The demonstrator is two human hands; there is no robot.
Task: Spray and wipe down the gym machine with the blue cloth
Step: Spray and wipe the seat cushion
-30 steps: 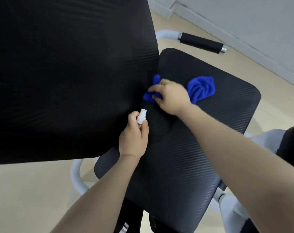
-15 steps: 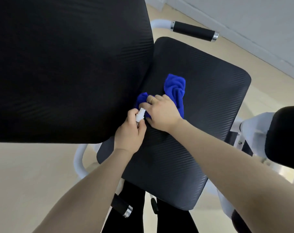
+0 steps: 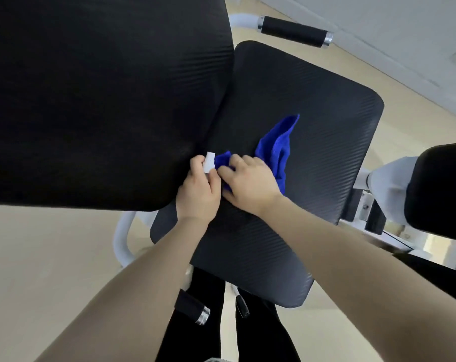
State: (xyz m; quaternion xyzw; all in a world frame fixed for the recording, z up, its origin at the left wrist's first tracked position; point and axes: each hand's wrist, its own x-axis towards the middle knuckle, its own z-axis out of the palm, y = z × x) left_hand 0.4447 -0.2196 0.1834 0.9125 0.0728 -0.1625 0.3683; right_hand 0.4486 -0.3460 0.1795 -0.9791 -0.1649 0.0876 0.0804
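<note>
The gym machine's black ribbed seat pad (image 3: 313, 105) fills the middle of the view, with the black backrest pad (image 3: 96, 95) rising over its left side. A blue cloth (image 3: 276, 150) lies bunched on the seat near the seam between the two pads. My right hand (image 3: 250, 185) presses down on the cloth's near end, fingers curled over it. My left hand (image 3: 199, 190) grips a small white spray bottle (image 3: 209, 163), nozzle up, right beside the cloth and touching my right hand.
A black foam handle (image 3: 293, 31) on a white tube sticks out beyond the seat. Another handle (image 3: 193, 307) lies below the seat's near edge. A black pad (image 3: 441, 189) on a white frame stands at right. Pale floor surrounds the machine.
My right hand has dragged the cloth back along the seam toward me, until it meets my left hand. The cloth's free end now trails up and right. The view has shifted.
</note>
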